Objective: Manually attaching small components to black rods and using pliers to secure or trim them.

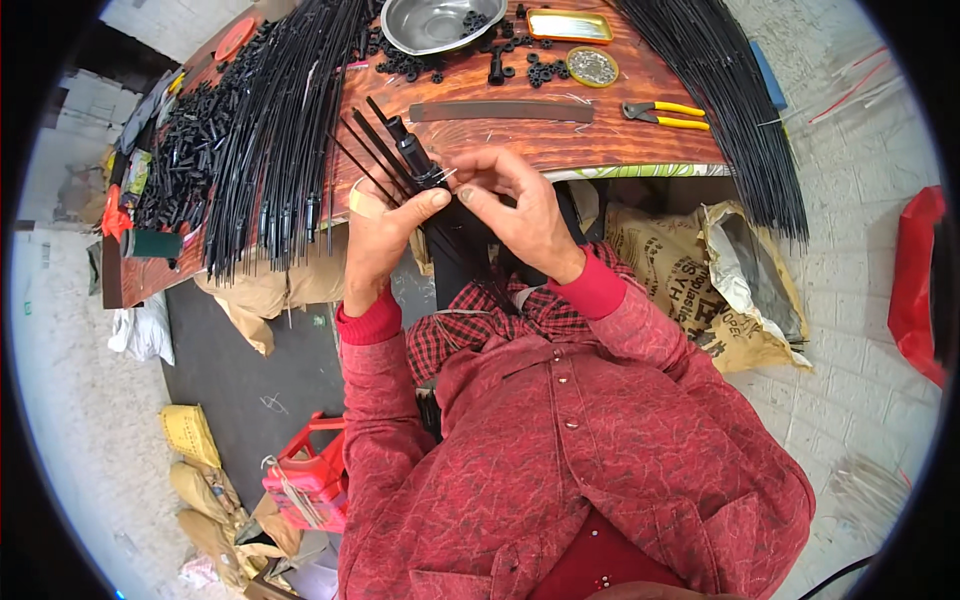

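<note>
My left hand [376, 225] is closed round several thin black rods [367, 150] and a black stepped plastic fitting [412, 153], held up just in front of the table edge. A strip of yellowish tape wraps one left finger. Close against the fitting's lower end, my right hand [525, 212] pinches with thumb and forefinger. A short, thin pale piece [447, 175] shows beside those fingertips; whether they grip it is too small to tell. Below my hands the dark rods run down toward my lap.
Long black rods lie in heaps at left [285, 130] and right [715, 110] of the wooden table [470, 145]. On it are a metal bowl [415, 25], a brown strip [500, 110], yellow-handled pliers [670, 115] and a round tin of small metal pieces [592, 67]. Sacks [660, 255] stand below.
</note>
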`<state>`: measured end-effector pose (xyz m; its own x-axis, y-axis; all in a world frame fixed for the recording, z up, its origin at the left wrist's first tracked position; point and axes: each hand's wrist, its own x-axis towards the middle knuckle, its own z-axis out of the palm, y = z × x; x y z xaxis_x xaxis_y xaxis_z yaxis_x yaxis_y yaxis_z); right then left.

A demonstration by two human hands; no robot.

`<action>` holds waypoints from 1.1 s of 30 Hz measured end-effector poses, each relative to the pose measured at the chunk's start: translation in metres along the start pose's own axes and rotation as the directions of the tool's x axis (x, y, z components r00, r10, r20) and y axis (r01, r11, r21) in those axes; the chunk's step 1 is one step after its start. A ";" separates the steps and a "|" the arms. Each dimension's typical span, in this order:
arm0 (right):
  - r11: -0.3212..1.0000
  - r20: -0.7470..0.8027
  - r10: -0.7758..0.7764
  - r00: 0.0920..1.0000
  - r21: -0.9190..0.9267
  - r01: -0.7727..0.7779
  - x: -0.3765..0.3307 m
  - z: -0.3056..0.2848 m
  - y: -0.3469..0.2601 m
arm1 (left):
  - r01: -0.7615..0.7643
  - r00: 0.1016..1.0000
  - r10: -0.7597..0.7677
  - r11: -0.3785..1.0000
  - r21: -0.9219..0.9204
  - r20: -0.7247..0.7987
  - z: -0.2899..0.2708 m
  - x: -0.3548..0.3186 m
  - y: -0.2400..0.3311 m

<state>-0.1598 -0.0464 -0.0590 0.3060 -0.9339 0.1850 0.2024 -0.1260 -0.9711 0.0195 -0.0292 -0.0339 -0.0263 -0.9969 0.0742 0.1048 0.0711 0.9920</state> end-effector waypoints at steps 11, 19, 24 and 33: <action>0.900 -0.023 -0.295 0.955 -0.341 0.270 -0.011 -0.004 -0.021 | -0.049 0.998 0.053 0.995 0.089 -0.044 0.009 -0.008 -0.001; 0.906 -0.091 -0.295 0.951 -0.343 0.248 -0.002 -0.012 -0.019 | 0.003 0.999 0.001 0.995 0.097 -0.040 0.018 0.000 0.000; 0.912 -0.196 -0.237 0.952 -0.383 0.148 -0.003 -0.015 -0.022 | 0.014 0.999 -0.010 0.994 0.106 -0.037 0.021 0.003 0.000; 0.737 -0.012 -0.503 0.864 -0.528 0.422 -0.002 -0.025 -0.028 | 0.005 1.000 -0.004 0.995 0.102 -0.013 0.023 0.007 -0.002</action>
<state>-0.1890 -0.0491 -0.0363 0.1514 -0.7476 0.6467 -0.2128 -0.6635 -0.7172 -0.0043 -0.0352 -0.0334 -0.0136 -0.9975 0.0693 0.0029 0.0693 0.9976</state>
